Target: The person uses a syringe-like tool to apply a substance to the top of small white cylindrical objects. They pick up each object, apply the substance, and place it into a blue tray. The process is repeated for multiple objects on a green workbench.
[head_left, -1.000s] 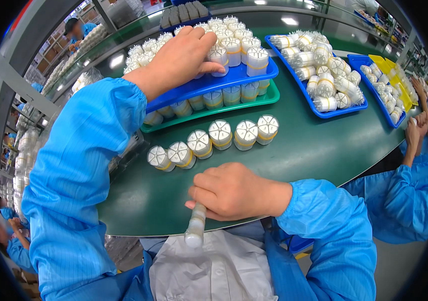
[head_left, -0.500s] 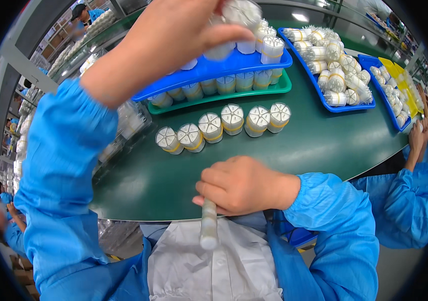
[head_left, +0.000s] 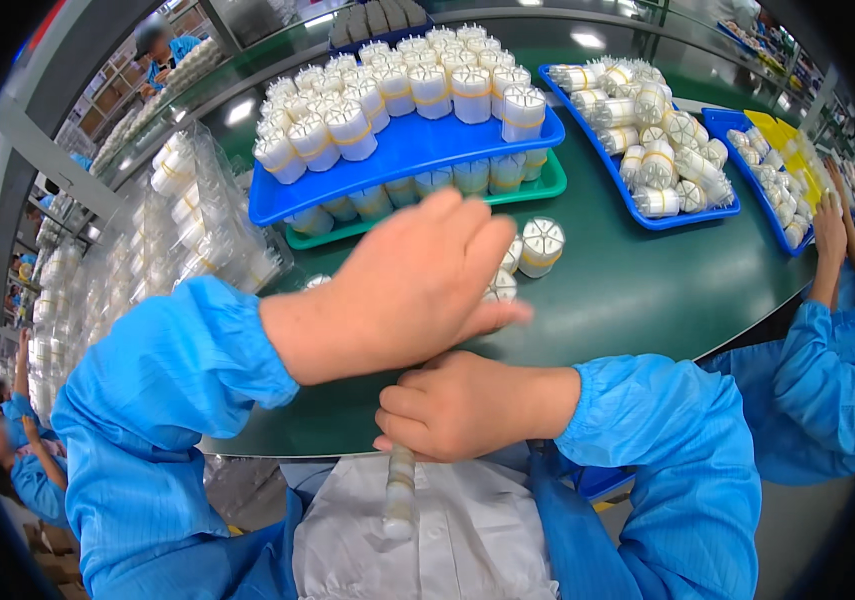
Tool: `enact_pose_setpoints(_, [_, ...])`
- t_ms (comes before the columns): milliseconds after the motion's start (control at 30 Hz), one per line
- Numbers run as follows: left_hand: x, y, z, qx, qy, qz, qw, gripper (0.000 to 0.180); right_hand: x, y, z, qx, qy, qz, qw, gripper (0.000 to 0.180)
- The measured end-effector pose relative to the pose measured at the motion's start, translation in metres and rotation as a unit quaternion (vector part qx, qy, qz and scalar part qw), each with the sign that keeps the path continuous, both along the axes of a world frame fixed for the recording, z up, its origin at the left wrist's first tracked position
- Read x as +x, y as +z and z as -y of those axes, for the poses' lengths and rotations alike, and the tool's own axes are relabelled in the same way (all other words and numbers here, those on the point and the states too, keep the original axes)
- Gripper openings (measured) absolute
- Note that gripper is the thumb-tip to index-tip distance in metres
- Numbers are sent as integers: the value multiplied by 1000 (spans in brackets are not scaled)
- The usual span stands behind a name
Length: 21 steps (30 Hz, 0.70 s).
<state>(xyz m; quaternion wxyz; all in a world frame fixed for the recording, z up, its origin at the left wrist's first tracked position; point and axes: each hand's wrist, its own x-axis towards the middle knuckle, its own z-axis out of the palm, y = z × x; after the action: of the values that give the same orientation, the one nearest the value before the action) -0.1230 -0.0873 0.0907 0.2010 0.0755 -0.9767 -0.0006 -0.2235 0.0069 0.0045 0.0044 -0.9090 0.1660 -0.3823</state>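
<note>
My left hand (head_left: 412, 275), somewhat blurred, is over the row of short white cylinders (head_left: 543, 247) on the green table. Its thumb stands apart from the bent fingers, and a white cylinder (head_left: 499, 287) shows between them. The palm side is hidden. Each cylinder has a clear wrap, a yellow band and a top divided into wedges. Nearer to me, my right hand (head_left: 467, 408) is closed around a slim, translucent whitish rod (head_left: 400, 495), which hangs down in front of my white apron.
A blue tray (head_left: 347, 190) of upright cylinders rests above a green tray (head_left: 547, 186) with more. At right, another blue tray (head_left: 692, 215) holds lying cylinders. Plastic-wrapped cylinders (head_left: 187, 215) stand at left. A co-worker's hand (head_left: 829, 225) is at far right.
My left hand has come down from above the blue tray, where it held a white cylinder, to the row on the table. My right hand keeps the rod, shifted slightly lower.
</note>
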Motion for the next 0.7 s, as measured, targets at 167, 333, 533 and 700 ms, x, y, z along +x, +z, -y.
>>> enact_pose_setpoints(167, [-39,38,88,-172,78,-101,977,42,-3,5,2,18,-5,6,1000,23])
enact_pose_setpoints(333, [-79,30,136,-162,121,-45,978,60,-2,6,3,29,-16,22,999,29])
enact_pose_setpoints(533, [-101,26,129,-200,91,-10,976,76,-5,5,6,25,-14,25,999,23])
enact_pose_setpoints(700, [-101,18,141,-182,58,6,982,81,-6,5,5,19,-26,19,999,22])
